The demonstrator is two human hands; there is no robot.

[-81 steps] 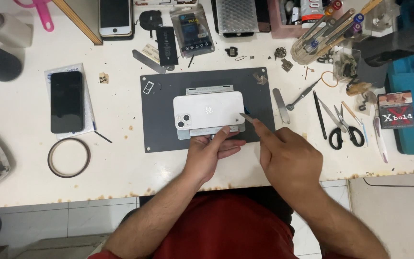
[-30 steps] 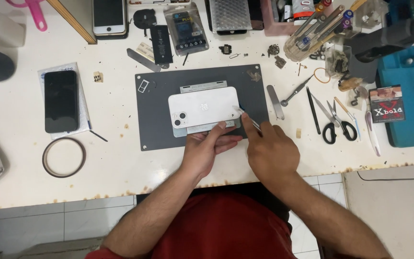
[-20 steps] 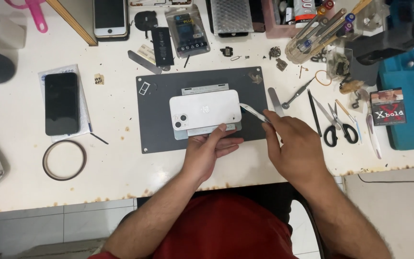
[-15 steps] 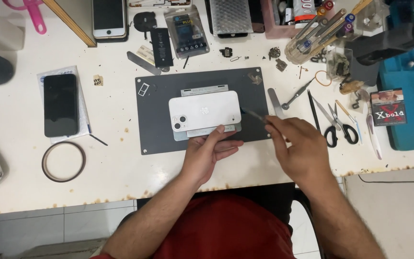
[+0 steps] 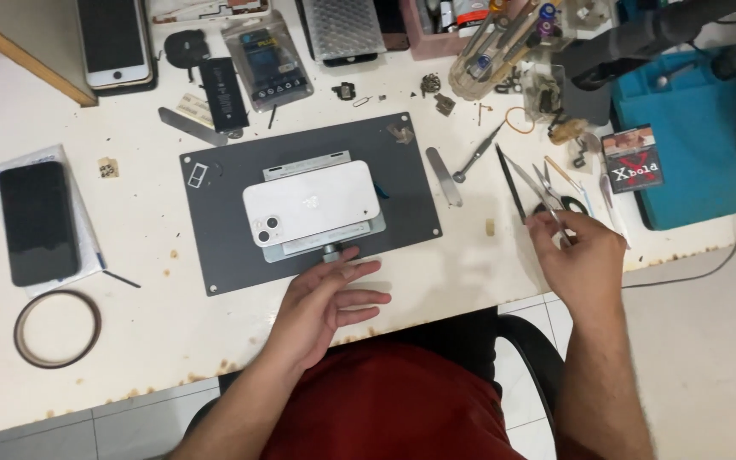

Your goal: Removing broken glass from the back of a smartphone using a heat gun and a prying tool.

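The white phone lies back-up and unopened, clamped in a metal holder on the grey mat. Left hand rests just below it, fingers loosely spread and empty. Right hand, well right of the mat, pinches tweezers; opening looks not yet done.

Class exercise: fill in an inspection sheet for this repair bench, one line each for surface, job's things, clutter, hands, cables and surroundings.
Surface: white table, stained along its front edge, with a grey mat.
Job's things: white phone lying back up in a metal clamp on the mat.
Clutter: black phone, tape ring, scissors, small parts.
Hands: left hand open, by the clamp; right hand holds tweezers.
Cables: grey cable at right.
Surroundings: tiled floor.
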